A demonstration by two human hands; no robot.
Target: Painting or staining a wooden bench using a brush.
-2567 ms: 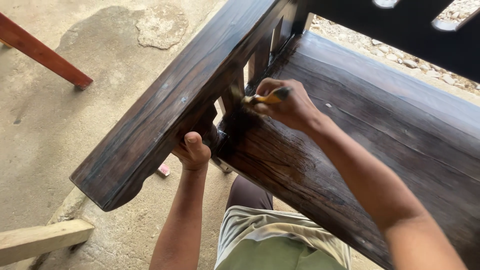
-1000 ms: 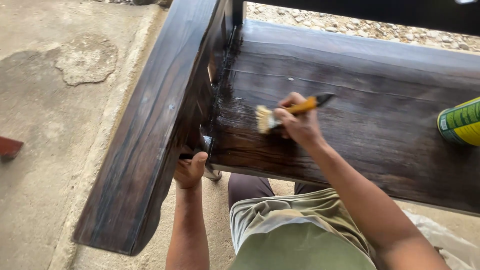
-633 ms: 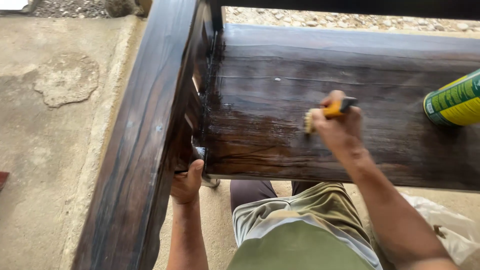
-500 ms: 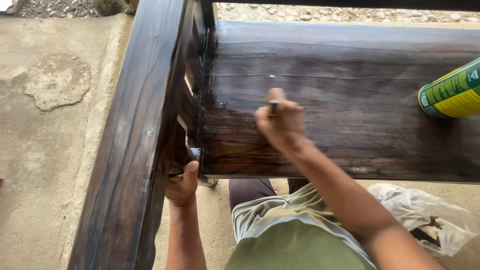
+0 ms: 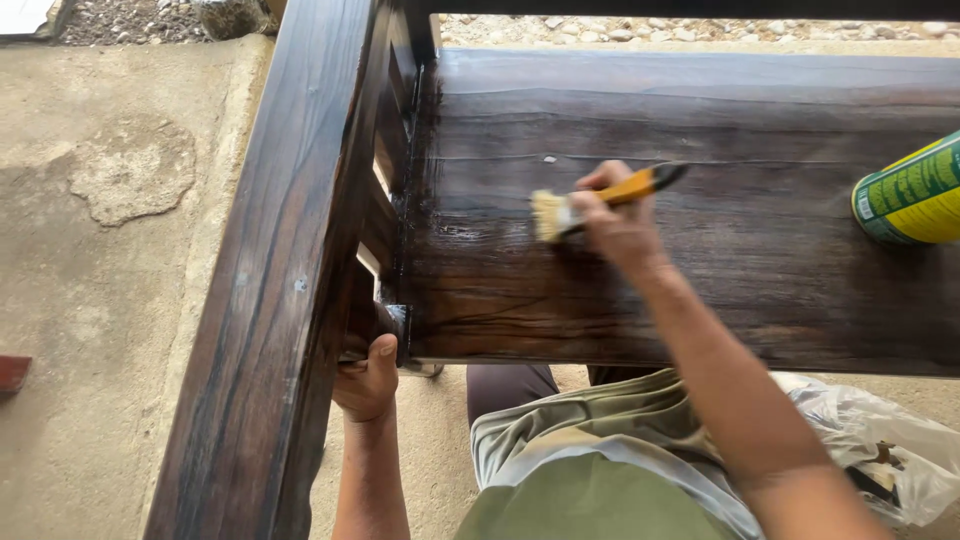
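A dark stained wooden bench fills the head view, its seat plank (image 5: 700, 120) running to the right and its armrest (image 5: 290, 270) slanting down the left. My right hand (image 5: 622, 228) grips a paintbrush (image 5: 600, 198) with a yellow handle, its pale bristles pointing left over the wet, glossy part of the seat. My left hand (image 5: 367, 380) holds the bench frame under the armrest, at the seat's front left corner.
A green and yellow can (image 5: 912, 195) stands on the seat at the right edge. A crumpled clear plastic bag (image 5: 880, 450) lies on the ground by my right knee. Concrete floor (image 5: 110, 230) spreads to the left; gravel (image 5: 700, 30) lies beyond the bench.
My right hand has drawn the brush back and forth along the seat, and the bristles show again to the left. My left hand has kept its hold on the frame. The camera shifted slightly.
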